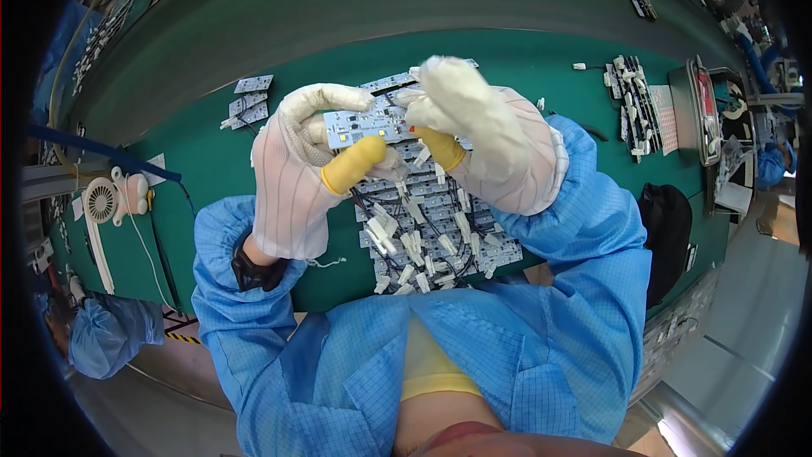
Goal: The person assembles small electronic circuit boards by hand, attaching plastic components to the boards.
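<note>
Both my hands wear white striped gloves with yellow finger covers. Between them is a white LED circuit board (359,125), raised above the other boards. My left hand (296,156) is closed on its left end, with the yellow-covered thumb in front and the fingers curled round behind. At the right end, my right hand (491,131) is closed, its covered thumb against the board; its fingertips are partly hidden. A small red spot shows beside that thumb. Below lie several rows of LED boards (507,254), with black wires and white plug connectors (412,245) heaped on them.
On the green table (203,135), a few small boards (248,107) lie left. Further left is a white handheld fan (103,201) with a cable. At right are wired board strips (633,110), a metal-edged box (698,110) and a black cloth-like item (666,237).
</note>
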Available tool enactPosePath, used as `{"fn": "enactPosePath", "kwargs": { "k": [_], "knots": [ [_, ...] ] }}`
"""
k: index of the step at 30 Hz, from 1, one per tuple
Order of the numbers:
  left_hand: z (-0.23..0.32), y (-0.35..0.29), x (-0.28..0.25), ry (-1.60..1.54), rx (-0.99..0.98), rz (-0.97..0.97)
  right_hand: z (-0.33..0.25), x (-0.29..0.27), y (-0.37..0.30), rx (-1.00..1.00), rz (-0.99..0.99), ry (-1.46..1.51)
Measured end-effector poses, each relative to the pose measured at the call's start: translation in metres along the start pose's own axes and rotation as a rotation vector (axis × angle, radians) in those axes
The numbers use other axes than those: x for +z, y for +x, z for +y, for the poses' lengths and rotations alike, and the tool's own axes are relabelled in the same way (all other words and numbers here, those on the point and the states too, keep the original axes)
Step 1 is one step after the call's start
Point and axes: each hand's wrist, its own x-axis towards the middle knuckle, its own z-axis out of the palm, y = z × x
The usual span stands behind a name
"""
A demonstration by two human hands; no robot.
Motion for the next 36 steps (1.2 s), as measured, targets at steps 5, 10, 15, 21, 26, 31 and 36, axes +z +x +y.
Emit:
{"fn": "enactPosePath", "kwargs": {
  "k": [5, 10, 15, 21, 26, 31, 36],
  "knots": [
    [0.002, 0.008, 0.005, 0.193, 0.035, -0.040, 0.004, -0.007, -0.001, 0.159, 0.125, 0.095],
    [-0.014, 0.006, 0.003, 0.154, -0.013, 0.072, 0.044, -0.049, -0.014, 0.500, 0.425, -0.088],
    [-0.029, -0.004, -0.021, 0.228, 0.056, 0.256, 0.158, -0.231, -0.131, 1.062, 0.213, -0.633],
    [-0.038, -0.002, -0.032, 0.235, 0.010, 0.264, 0.184, -0.320, -0.249, 1.321, -0.241, -1.157],
    [-0.038, 0.000, -0.020, 0.269, 0.045, 0.238, 0.206, -0.312, -0.278, 1.345, -0.332, -1.362],
    [-0.036, 0.000, -0.020, 0.293, 0.059, 0.288, 0.215, -0.309, -0.273, 1.340, -0.410, -1.331],
    [-0.032, -0.007, -0.024, 0.299, 0.092, 0.306, 0.205, -0.315, -0.255, 1.329, -0.534, -1.595]
  ]
}}
